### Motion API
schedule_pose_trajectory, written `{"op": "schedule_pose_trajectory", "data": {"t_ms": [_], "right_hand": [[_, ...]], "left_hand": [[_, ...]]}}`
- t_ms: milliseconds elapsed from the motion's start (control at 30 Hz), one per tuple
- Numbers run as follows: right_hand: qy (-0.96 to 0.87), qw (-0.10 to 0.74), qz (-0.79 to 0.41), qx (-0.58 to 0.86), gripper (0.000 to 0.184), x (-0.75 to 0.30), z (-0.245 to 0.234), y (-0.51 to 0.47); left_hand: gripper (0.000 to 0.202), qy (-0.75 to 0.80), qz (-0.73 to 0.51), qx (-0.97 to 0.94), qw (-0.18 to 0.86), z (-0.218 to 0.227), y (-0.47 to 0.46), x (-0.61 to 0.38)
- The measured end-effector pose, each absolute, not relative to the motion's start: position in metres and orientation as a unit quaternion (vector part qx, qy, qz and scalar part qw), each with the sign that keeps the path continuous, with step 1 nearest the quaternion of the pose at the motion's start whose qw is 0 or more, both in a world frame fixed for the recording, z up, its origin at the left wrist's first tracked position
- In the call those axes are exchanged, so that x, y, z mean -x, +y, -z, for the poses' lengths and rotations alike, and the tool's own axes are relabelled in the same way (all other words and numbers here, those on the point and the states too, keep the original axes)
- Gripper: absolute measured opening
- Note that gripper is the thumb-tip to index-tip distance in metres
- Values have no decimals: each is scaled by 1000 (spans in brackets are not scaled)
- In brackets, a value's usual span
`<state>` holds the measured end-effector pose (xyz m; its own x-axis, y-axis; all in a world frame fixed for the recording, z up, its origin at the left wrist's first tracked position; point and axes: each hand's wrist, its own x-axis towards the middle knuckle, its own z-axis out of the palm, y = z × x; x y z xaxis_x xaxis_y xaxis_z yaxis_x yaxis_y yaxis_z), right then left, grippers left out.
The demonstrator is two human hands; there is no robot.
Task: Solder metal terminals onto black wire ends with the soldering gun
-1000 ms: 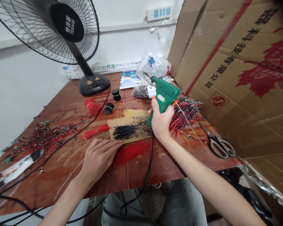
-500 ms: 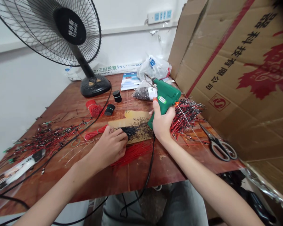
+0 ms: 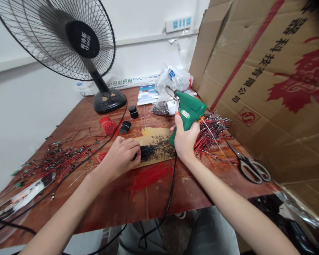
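In my right hand (image 3: 185,140) is a green soldering gun (image 3: 191,108), its bent metal tip pointing up and to the left. My fingers are wrapped round its grip, by the orange trigger. A thin wire of solder (image 3: 215,138) trails from its back. My left hand (image 3: 123,154) is curled at the left end of a bundle of black wires (image 3: 149,151), fingertips pressed together on them. The wires lie on a cardboard piece (image 3: 155,132) strewn with dark specks. Loose red wires (image 3: 150,177) lie just in front of it. My left thumb is partly hidden.
A pile of red and black leads (image 3: 211,132) lies right of the soldering gun, near scissors (image 3: 251,166) and a large carton (image 3: 244,71). Tied bundles (image 3: 125,126) and a fan (image 3: 110,101) stand behind. More leads (image 3: 61,157) spread left. A black cord (image 3: 171,191) hangs over the table edge.
My left hand has shifted up and slightly left, off the red wires, which show more now. Its fingers have moved onto the black wires' end. The right hand keeps its hold on the soldering gun.
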<state>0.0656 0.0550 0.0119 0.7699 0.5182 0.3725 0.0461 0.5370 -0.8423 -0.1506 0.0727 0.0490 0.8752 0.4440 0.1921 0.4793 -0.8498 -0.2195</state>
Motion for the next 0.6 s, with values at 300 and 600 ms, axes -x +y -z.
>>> {"op": "schedule_pose_trajectory", "data": {"t_ms": [300,600], "right_hand": [[-306,816,-153,466,33,-67,-14,53],[-311,814,-134,472,33,-66,-12,54]], "left_hand": [[26,-286,102,952,32,-48,62,156],[50,-327,132,935,21,-13,-23,142]]}}
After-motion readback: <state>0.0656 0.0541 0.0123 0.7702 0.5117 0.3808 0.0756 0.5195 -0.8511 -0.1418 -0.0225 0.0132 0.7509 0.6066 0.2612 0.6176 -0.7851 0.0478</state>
